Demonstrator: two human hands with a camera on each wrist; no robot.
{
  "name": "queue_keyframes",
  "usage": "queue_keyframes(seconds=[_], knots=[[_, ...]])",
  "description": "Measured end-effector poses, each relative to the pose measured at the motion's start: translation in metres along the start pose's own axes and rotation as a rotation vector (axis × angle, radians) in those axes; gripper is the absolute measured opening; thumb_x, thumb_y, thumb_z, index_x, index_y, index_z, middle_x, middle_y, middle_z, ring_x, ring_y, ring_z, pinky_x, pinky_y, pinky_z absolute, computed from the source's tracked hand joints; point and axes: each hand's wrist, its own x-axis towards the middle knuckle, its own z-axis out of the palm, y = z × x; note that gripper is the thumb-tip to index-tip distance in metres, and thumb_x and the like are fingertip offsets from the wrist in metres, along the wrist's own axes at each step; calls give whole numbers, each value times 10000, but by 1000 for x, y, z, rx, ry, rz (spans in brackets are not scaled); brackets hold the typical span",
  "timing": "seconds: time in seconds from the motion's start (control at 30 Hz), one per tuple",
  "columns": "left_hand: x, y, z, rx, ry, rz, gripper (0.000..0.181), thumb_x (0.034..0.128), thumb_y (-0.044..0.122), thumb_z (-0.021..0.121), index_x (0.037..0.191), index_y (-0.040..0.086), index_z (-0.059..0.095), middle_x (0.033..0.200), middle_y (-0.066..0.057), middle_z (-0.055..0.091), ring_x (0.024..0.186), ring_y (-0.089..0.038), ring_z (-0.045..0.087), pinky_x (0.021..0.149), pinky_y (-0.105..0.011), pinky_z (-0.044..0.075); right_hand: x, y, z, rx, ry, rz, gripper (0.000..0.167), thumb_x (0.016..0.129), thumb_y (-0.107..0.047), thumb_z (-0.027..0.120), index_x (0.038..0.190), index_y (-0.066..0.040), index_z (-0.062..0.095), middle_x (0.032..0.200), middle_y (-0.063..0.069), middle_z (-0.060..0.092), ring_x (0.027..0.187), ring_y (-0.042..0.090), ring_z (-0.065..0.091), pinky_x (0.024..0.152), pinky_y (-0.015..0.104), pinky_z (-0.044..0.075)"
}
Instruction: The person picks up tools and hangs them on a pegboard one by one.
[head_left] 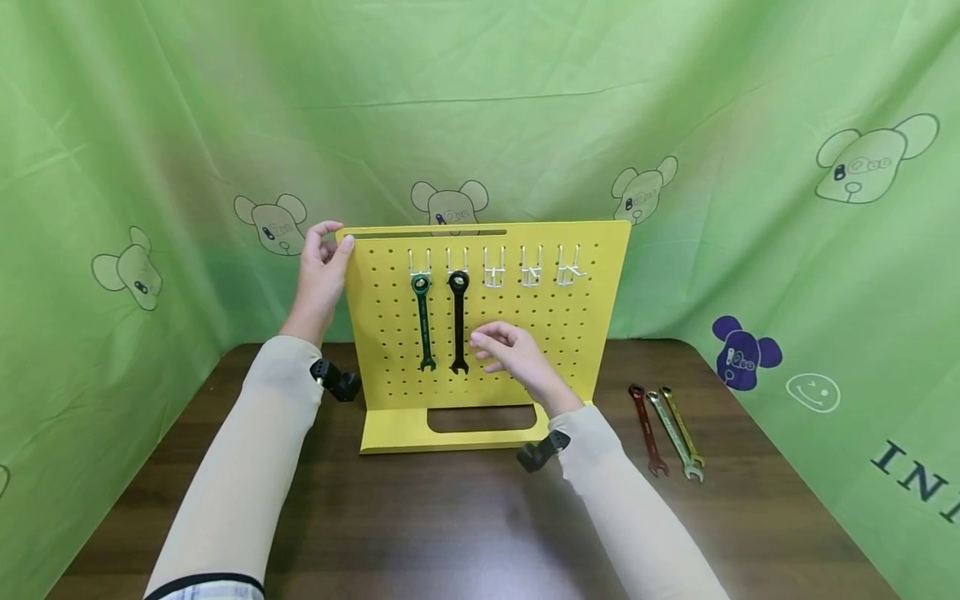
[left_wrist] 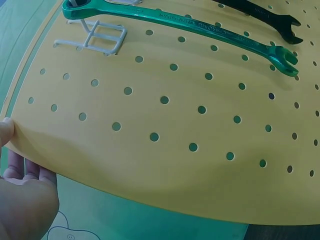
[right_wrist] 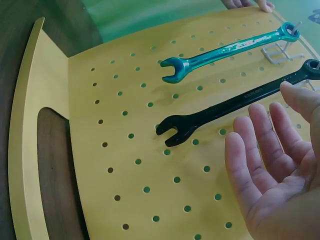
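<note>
A yellow pegboard [head_left: 611,250] stands upright on the table. My left hand [head_left: 318,279] grips its upper left corner, thumb in front and fingers behind the edge. From the white hooks hang a green ratchet wrench [head_left: 424,325] and, to its right, a black ratchet wrench [head_left: 459,325], both open ends down. My right hand [head_left: 517,354] hovers in front of the board, just right of the black wrench. In the right wrist view its fingers [right_wrist: 267,135] are loosely bent with nothing between them; the thumb lies close to the black wrench, and contact is unclear.
Three white wire hooks, such as the middle one [head_left: 494,275], hold no wrench. On the table [head_left: 420,525] to the right lie a red wrench [head_left: 648,429], a silver wrench [head_left: 673,433] and a gold wrench [head_left: 681,425]. A green curtain [head_left: 480,100] surrounds the table.
</note>
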Motion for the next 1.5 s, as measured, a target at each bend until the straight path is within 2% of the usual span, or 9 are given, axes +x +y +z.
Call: queue_keyframes(seconds=[0.43, 0.7, 0.87, 1.13, 1.33, 1.5], knots=[[1, 0, -1, 10, 1, 8, 284, 1052, 229, 529, 1324, 178, 464, 1033, -51, 511, 919, -165, 524, 824, -294, 484, -16, -3, -23, -79, -44, -11, 398, 998, -278, 645, 1237, 36, 595, 1201, 267, 620, 1057, 382, 616, 858, 460, 548], [2, -1, -3, 8, 12, 18, 349, 1051, 203, 532, 1373, 107, 437, 1020, -48, 518, 904, -155, 520, 800, -274, 480, -24, -3, -36, -112, -57, -6, 415, 1002, -287, 640, 1240, 48, 583, 1207, 283, 608, 1070, 395, 614, 839, 410, 557], [2, -1, -3, -14, 7, 23, 273, 1049, 198, 537, 1313, 163, 475, 1011, -44, 523, 892, -151, 525, 795, -274, 482, -31, 1, -48, -148, -51, -13, 379, 998, -274, 649, 1216, 33, 602, 1130, 286, 617, 1007, 387, 616, 789, 369, 563], [2, -1, -3, -2, 1, 11, 233, 1049, 227, 536, 1276, 224, 483, 1043, -53, 524, 916, -165, 536, 813, -287, 492, -48, 8, -77, -234, -47, -4, 408, 1005, -268, 638, 1226, 71, 586, 1053, 217, 640, 934, 336, 623, 767, 377, 570], [2, -2, -2, -5, 4, 4, 249, 1049, 225, 534, 1293, 208, 481, 1047, -51, 522, 918, -164, 538, 821, -296, 494, -63, 17, -103, -292, -23, 22, 406, 1003, -265, 642, 1227, 69, 587, 989, 118, 654, 886, 262, 632, 756, 392, 571], [1, -1, -1, -3, -4, 2, 303, 1051, 227, 532, 1340, 169, 463, 1053, -53, 522, 923, -166, 536, 827, -303, 493, -80, 27, -124, -299, 13, 43, 411, 1003, -241, 644, 1233, 91, 570, 966, 109, 656, 869, 200, 638, 736, 351, 571]])
